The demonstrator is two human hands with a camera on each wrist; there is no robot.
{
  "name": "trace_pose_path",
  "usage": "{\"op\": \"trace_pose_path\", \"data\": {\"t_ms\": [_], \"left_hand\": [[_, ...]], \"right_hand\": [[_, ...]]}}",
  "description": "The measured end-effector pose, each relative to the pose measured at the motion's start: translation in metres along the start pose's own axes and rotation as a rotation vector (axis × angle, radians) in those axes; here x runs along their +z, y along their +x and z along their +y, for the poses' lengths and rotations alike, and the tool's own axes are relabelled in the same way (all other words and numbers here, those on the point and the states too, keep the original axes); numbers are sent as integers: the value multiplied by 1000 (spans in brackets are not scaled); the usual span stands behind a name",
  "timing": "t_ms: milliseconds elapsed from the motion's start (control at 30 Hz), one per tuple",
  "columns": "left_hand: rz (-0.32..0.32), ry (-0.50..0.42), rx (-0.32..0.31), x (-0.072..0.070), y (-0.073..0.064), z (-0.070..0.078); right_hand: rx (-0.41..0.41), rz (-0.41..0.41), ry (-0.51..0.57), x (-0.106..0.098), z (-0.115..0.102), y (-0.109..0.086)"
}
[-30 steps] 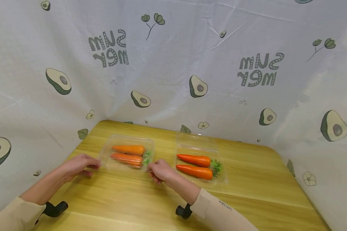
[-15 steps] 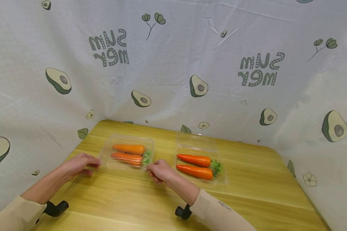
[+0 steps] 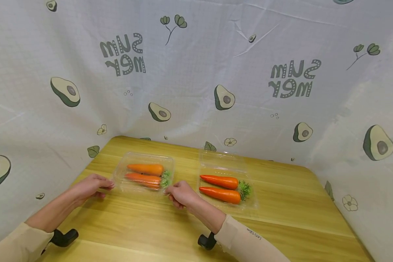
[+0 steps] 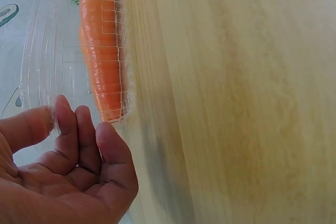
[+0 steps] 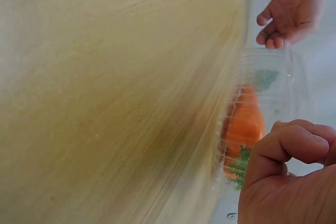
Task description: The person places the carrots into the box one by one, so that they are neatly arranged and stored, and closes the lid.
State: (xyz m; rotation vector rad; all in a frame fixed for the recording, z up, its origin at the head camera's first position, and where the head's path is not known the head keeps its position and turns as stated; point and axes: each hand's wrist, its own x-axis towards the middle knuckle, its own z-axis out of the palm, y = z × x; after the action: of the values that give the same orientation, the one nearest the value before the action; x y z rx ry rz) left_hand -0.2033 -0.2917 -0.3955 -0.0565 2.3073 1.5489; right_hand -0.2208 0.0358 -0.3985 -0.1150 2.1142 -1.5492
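Note:
A clear plastic clamshell box (image 3: 149, 156) stands closed at the left of the table in the head view. Through its lid show two orange carrots (image 3: 145, 169) with green tops. My left hand (image 3: 91, 187) pinches the box's near left corner between thumb and fingertips, and the left wrist view shows the rim between the thumb (image 4: 29, 128) and index finger. At the near right corner, my right hand (image 3: 182, 193) pinches the edge with its fingers curled. In the right wrist view its fingertips are partly hidden behind the hand itself.
Right of the hands lies a second clear box (image 3: 222, 162), its lid raised at the back. Two more carrots (image 3: 220, 194) with leafy tops lie in it. A white printed curtain (image 3: 190, 72) hangs behind the wooden table (image 3: 134, 233) and at both sides.
Over the last second the right fingertips have slid very slightly left along the box's near right corner. The left hand, the boxes and the carrots look the same.

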Motion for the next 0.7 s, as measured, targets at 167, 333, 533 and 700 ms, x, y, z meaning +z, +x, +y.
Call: {"op": "trace_pose_path", "data": {"t_ms": [167,333,533,700], "left_hand": [[9,9,2,0,0,-1],[11,9,1,-1,2,-2],[-2,-4,-19,-1,3,-3],[-10,-15,-20,-1,2,-3]], "right_hand": [[-7,9,-9,0,1,0],[-9,17,-9,0,1,-1],[-10,32,-11,0,1,0],[-16,49,-21,2,2,-1]]}}
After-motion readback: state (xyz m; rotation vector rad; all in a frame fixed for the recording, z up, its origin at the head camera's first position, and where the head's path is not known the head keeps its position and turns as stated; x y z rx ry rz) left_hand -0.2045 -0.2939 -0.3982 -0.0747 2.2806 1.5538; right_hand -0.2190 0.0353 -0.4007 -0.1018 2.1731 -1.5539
